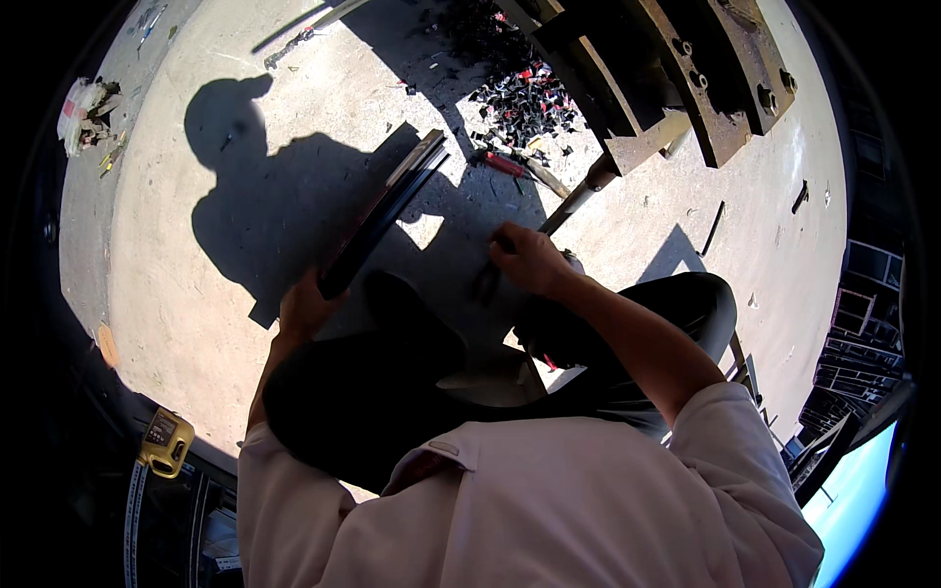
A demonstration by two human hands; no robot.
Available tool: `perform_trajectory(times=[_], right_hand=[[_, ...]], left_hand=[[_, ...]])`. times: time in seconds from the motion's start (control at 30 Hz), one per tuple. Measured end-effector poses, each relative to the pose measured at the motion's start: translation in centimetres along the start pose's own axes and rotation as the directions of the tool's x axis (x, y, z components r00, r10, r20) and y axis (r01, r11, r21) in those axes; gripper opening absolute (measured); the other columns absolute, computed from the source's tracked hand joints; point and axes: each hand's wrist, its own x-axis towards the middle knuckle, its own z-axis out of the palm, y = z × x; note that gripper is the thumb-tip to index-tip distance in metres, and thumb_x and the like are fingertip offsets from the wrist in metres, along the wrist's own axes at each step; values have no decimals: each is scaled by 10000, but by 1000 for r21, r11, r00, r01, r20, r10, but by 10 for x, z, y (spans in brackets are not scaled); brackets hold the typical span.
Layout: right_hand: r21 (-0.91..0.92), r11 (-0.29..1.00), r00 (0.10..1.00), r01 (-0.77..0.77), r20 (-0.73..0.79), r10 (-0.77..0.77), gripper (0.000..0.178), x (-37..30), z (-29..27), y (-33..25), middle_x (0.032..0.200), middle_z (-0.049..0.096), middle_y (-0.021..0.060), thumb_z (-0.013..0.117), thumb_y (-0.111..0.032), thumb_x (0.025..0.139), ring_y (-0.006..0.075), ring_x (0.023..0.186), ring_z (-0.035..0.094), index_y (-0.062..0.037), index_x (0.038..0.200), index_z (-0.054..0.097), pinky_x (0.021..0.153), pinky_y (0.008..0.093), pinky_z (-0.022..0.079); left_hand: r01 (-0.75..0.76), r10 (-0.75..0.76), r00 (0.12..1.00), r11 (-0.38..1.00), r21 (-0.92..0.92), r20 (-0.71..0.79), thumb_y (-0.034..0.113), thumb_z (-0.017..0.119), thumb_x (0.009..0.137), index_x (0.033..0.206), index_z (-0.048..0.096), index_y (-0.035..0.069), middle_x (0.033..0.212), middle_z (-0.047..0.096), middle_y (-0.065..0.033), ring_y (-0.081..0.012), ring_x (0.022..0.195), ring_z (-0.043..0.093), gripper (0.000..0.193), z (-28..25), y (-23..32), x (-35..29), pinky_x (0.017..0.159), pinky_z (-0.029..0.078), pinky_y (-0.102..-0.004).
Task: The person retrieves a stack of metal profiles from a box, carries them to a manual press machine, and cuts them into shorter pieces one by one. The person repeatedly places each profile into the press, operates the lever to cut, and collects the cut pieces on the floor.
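Dark strip bundle (382,220): where is it, and who's got it?

Left hand (306,307), closed round the near end. Lengths slant away up and to the right, over the shaded concrete floor (294,196). Far ends point toward the pile of small black and red clippings (529,108). Can't count the pieces.

Right hand?

Right hand (529,259) is apart from the left, fingers curled, right by the lower end of the steel rod (578,204) off the rusty bolted frame (691,108). Can't tell if it's clamped on the rod or on the dark looped item (483,286) just below. Too shaded.

How would you run the hold?

My call: keep the lengths stacked flat and flush. Far ends look slightly fanned; fix by letting them settle in the palm, not by squeezing harder. All the support is at one end, so the tips probably want to droop or twist. Grip a bit further up if that happens.

Other side?

Confirm what the right fingers are on before loading it. If it's the rod, wrap fully, thumb round, wrist straight. Keep knuckles off the frame.

Floor hazards?

Red-handled tool (503,164) lies beside the clippings. I'd keep feet and strip tips off both.
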Motion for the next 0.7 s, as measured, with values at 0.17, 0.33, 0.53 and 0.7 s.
perform_trajectory(times=[0.17,0.33,0.53,0.7], right_hand=[[-22,999,997,-37,-69,35,349,-24,27,16,1016,732,228,610,-336,981,406,995,718,-34,1152,653,865,471,551],[39,990,990,-134,-33,135,363,-59,53,4,1020,735,203,604,-361,988,360,992,725,-42,1154,649,863,445,552],[-29,987,986,-158,-64,156,344,-90,69,-8,1036,735,185,603,-356,987,348,1006,720,-71,1174,654,876,440,554],[-37,982,980,-186,-77,183,343,-102,71,-17,1060,736,187,606,-357,982,349,1015,721,-73,1169,651,881,445,555]], left_hand=[[-81,84,995,995,54,-56,445,788,858,1218,663,67,1099,749,-215,-420,1068,716,537,19,-19,2,912,561,-517],[-82,89,985,995,57,-145,492,699,944,1165,670,50,1045,738,-244,-473,1003,700,495,49,-40,2,832,543,-549],[-104,140,976,974,202,-169,500,610,1006,1052,669,37,1010,721,-237,-483,988,676,469,59,-57,11,820,510,-571],[-152,155,977,988,27,-150,400,645,999,999,655,17,977,699,-263,-489,986,662,384,52,-67,12,808,500,-556]])
